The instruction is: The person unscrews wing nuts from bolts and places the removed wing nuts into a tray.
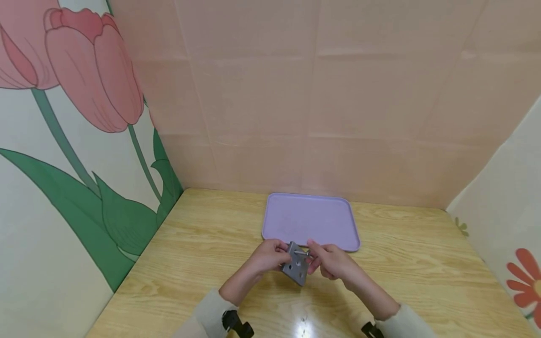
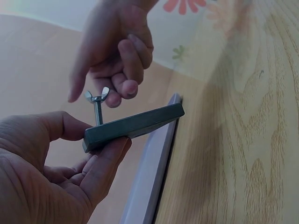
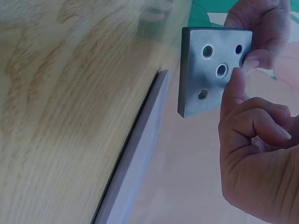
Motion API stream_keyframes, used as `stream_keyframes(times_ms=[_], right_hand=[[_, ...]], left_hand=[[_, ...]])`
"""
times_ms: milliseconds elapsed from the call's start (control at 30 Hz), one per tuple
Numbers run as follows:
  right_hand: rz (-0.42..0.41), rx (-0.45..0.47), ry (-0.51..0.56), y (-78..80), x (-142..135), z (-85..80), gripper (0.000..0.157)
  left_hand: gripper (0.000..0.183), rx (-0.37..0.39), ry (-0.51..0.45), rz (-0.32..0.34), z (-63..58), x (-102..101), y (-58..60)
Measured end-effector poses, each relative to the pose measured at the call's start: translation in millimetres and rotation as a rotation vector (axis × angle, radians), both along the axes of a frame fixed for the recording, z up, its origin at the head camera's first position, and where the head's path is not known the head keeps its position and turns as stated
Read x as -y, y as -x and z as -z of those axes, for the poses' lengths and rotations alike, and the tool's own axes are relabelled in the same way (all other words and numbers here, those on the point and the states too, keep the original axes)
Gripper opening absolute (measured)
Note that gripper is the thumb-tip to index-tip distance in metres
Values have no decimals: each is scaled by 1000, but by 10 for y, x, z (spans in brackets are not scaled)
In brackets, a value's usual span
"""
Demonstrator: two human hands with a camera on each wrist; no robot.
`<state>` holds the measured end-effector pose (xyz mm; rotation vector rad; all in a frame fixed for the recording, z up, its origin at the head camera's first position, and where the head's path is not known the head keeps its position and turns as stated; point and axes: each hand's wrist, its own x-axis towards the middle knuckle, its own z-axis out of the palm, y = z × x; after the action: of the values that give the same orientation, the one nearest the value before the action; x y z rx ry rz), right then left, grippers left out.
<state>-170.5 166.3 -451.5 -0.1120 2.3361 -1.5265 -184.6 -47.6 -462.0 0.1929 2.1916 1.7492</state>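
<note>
A thick grey metal plate with several round holes (image 3: 196, 72) is held above the table. My left hand (image 1: 270, 256) grips one edge, thumb on one face and fingers on the other. A wing screw (image 2: 97, 109) stands upright from the plate near that gripped edge, its two wings away from the plate. My right hand (image 1: 336, 260) hovers around the wings, one finger straight and the others loosely bent. In the left wrist view, a right fingertip (image 2: 113, 99) overlaps one wing, while the straight finger is apart from it. In the right wrist view the screw is hidden.
A purple tray (image 1: 310, 220) lies on the wooden table (image 1: 203, 244), just beyond my hands. A plain pinkish backdrop (image 1: 313, 94) rises behind the table. Flower-printed walls stand at the left and right sides.
</note>
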Motion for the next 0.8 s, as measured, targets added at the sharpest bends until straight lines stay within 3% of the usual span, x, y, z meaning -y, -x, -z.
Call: stream_keyframes(times_ms=[300, 433, 633, 800], right_hand=[[-3, -3, 5, -6, 22, -17, 52], [5, -21, -43, -16, 27, -32, 48], [20, -170, -188, -29, 30, -45, 29], [-8, -311, -231, -37, 35, -45, 16]], left_hand=[[22, -3, -5, 11, 2, -1, 4], [22, 6, 0, 13, -1, -3, 3], [22, 18, 1, 8, -14, -6, 2], [24, 21, 6, 6, -42, -7, -7]])
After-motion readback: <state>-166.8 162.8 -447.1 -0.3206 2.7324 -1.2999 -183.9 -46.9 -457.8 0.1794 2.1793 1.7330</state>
